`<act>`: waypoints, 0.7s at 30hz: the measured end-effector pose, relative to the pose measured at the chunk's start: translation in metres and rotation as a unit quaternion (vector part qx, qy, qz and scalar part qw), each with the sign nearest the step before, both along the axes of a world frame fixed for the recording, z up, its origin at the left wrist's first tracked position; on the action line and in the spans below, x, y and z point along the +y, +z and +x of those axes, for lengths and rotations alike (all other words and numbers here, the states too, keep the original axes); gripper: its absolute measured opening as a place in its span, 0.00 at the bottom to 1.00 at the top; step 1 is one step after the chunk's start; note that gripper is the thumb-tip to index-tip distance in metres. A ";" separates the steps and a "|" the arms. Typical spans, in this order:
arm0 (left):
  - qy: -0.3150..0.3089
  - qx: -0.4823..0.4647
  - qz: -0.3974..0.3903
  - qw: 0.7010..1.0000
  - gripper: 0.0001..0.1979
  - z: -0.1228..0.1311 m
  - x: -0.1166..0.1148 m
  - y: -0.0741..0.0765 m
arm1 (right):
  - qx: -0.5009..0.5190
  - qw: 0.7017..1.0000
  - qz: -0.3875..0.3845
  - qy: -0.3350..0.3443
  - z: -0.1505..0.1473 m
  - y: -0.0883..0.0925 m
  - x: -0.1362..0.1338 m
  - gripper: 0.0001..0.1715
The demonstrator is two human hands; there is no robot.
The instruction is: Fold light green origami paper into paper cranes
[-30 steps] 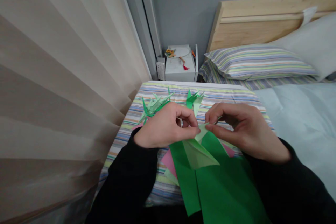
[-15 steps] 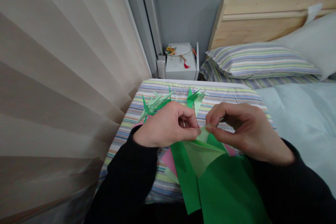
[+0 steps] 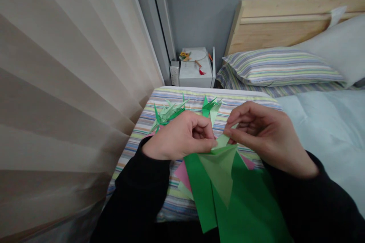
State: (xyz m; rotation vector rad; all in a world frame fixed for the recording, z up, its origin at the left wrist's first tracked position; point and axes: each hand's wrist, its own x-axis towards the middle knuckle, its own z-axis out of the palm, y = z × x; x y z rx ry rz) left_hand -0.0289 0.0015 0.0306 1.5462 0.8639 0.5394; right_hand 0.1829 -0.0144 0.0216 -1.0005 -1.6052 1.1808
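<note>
pale green paper (image 3: 221, 171), folded into a long triangle, hangs point-down between my hands. my left hand (image 3: 179, 136) pinches its top edge between thumb and forefinger, the other fingers curled in tight. my right hand (image 3: 265, 136) pinches the small flap at the top just beside it, the two thumb tips close together. under the piece lie dark green sheets (image 3: 248, 205), with a pink sheet (image 3: 182, 172) poking out at their left edge. beyond my knuckles, spiky green folded shapes (image 3: 168, 114) sit on the striped cushion (image 3: 139, 129). a striped pillow (image 3: 282, 66) lies on the bed (image 3: 322, 121) to the right.
</note>
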 end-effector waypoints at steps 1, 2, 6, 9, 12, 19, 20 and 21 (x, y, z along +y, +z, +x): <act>0.001 -0.004 0.002 1.000 0.06 0.000 0.000 0.000 | 0.016 1.000 -0.018 -0.007 -0.001 0.000 0.000 0.16; 0.005 -0.009 0.004 1.000 0.06 0.000 0.000 -0.001 | 0.033 0.999 -0.035 -0.016 -0.002 0.000 0.000 0.18; 0.040 -0.041 0.006 0.998 0.07 0.001 0.000 -0.004 | 0.080 0.992 -0.101 -0.014 -0.006 0.002 0.000 0.20; 0.066 -0.062 0.020 0.996 0.07 0.003 -0.002 -0.007 | 0.085 0.987 -0.135 0.023 -0.006 0.004 0.000 0.15; 0.083 -0.065 0.051 0.993 0.06 0.005 -0.004 -0.009 | 0.079 0.987 -0.132 0.041 -0.005 0.006 0.000 0.14; 0.091 -0.048 0.124 0.987 0.06 0.007 -0.005 -0.007 | 0.047 0.993 -0.105 0.029 -0.002 0.005 0.002 0.16; 0.091 -0.046 0.131 0.986 0.07 0.007 -0.005 -0.006 | 0.044 0.993 -0.104 0.026 -0.002 0.004 0.001 0.16; 0.090 -0.044 0.137 0.985 0.07 0.007 -0.005 -0.006 | 0.043 0.993 -0.104 0.023 -0.002 0.004 0.001 0.16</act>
